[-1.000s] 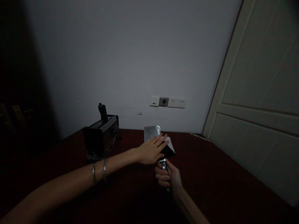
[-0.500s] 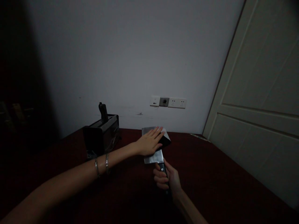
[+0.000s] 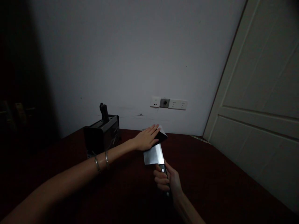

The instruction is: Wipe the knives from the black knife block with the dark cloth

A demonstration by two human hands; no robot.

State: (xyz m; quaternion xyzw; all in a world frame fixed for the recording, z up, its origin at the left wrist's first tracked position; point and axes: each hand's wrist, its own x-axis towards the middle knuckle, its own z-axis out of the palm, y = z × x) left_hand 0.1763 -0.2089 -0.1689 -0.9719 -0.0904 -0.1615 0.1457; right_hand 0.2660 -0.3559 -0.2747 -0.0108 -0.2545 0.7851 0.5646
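Note:
My right hand (image 3: pixel 171 182) is wrapped around the black riveted handle of a cleaver (image 3: pixel 154 155). Its broad steel blade points away from me, over the dark red table. Flat across the far part of the blade lies my left hand (image 3: pixel 146 139), fingers stretched out. Under that palm is a black piece with a pale corner (image 3: pixel 162 134), perhaps a folded cloth or sheet; its material is too dark to tell. Hand and piece hide most of the blade's far end.
To the left stands a dark box-shaped holder (image 3: pixel 102 133) with a black-handled object (image 3: pixel 104 112) upright in its top. The table (image 3: pixel 198 168) meets a pale wall with a row of sockets (image 3: pixel 168 103). A white panelled door (image 3: pixel 254 124) rises on the right.
My left hand and the black piece have slid a little up and left, away from the handle. More of the blade near the handle shows. My right hand stays about where it was.

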